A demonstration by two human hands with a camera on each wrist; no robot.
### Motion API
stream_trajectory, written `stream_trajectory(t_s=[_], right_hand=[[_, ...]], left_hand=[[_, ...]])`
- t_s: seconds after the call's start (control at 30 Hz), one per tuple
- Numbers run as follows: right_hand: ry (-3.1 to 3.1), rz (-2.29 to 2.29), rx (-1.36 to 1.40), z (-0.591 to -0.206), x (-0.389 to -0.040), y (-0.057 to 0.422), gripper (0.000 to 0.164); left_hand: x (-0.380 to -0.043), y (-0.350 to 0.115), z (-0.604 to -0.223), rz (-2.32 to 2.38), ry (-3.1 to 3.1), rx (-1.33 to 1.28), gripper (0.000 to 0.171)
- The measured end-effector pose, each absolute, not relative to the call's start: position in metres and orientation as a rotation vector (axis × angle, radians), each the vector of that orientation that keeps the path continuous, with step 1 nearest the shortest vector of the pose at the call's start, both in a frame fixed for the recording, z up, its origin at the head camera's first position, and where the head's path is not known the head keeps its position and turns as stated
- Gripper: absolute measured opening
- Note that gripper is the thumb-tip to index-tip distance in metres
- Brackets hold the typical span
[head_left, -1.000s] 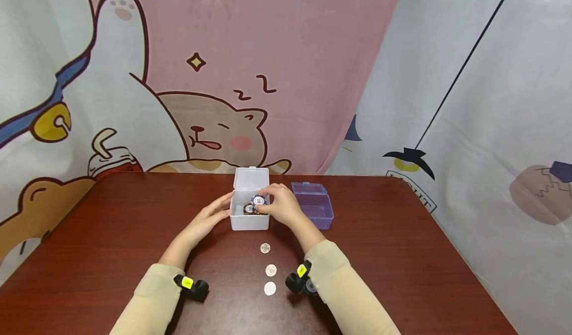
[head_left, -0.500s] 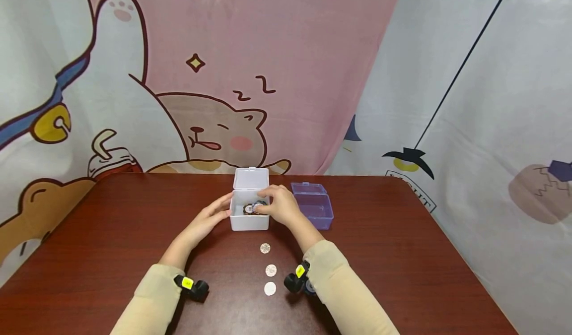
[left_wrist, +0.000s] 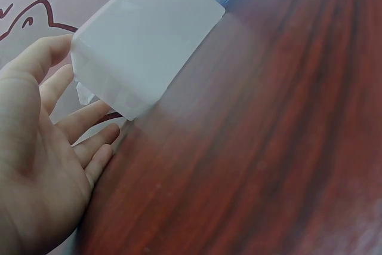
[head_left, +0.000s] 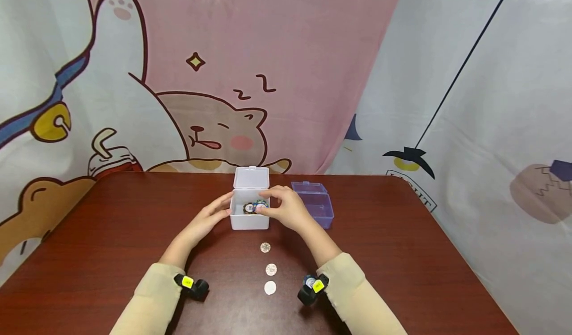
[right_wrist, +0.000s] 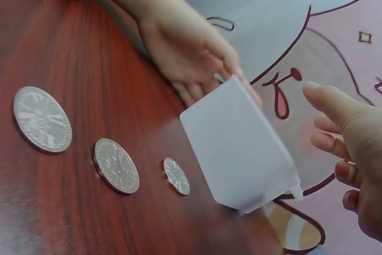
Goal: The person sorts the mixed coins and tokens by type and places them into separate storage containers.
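Plastic box (head_left: 250, 222), glossy table (head_left: 402, 250), seemingly metal coins (right_wrist: 116, 166)

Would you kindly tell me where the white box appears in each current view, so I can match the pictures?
Head: the white box, slightly left of and below centre.
Left wrist: above and left of centre.
Right wrist: below and right of centre.
Shared landmark: the left hand beside it.

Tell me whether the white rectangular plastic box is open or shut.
Open. The white rectangular plastic box has its flat white lid raised at the back, and round dark-edged chips with pale centres show inside.
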State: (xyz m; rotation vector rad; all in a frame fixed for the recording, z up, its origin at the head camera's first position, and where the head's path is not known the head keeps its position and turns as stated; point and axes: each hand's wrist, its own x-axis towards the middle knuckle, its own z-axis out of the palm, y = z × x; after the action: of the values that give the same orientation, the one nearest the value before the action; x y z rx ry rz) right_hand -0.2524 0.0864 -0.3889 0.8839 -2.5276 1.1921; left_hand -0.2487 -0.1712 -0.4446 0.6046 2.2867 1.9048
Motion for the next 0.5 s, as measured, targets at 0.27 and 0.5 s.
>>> stream_trajectory(t_s=[0.27, 0.5], right_hand=[[-2.460, 1.253, 0.962, -0.388, -0.230, 0.102, 0.040], [-2.444, 1.236, 1.035, -0.391, -0.212, 0.117, 0.039]], left_hand=[[-0.235, -0.167, -0.423, 1.870, 2.303, 0.595, 0.054], [-0.234, -0.168, -0.423, 1.880, 2.295, 0.595, 0.054]])
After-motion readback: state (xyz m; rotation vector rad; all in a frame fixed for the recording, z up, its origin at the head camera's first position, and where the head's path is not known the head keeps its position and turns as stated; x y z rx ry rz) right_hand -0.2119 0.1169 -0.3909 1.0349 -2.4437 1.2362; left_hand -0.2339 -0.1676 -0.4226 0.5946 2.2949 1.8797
